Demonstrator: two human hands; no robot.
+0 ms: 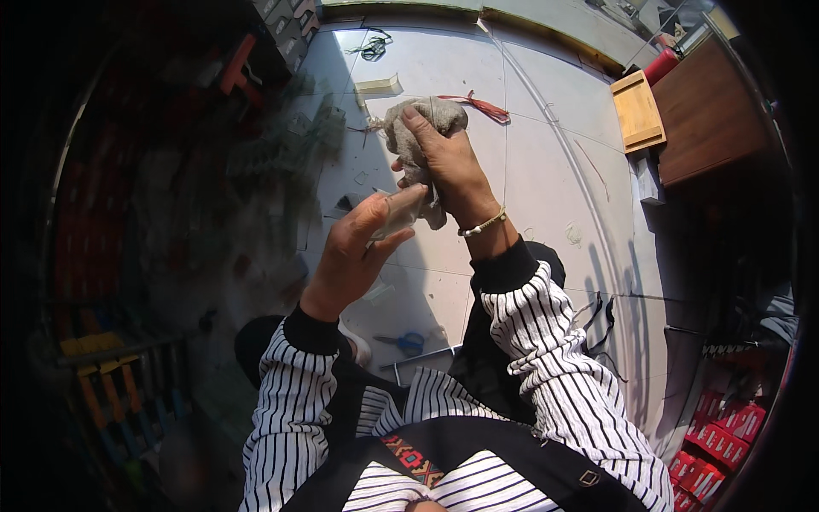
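My right hand (456,175) grips a crumpled grey-beige cloth (448,113), its thumb pressed on top and part of the cloth hanging below the palm. Just to the lower left, my left hand (345,260) pinches a small clear, flat-sided piece (403,212) between thumb and fingers. The piece sits close to the hanging end of the cloth; whether they touch I cannot tell. Whether it is glass or plastic is also unclear. Below the hands, on the tiled floor (426,294), lies a pair of blue-handled scissors (411,344).
Beyond the cloth lie a red strap (486,108) and a tangle of black cord (373,44). A long pale strip (546,107) crosses the floor. To the right stand a light wooden board (638,111) and a brown wooden panel (721,111). Red packages (721,435) fill the lower right; the left is shadowed.
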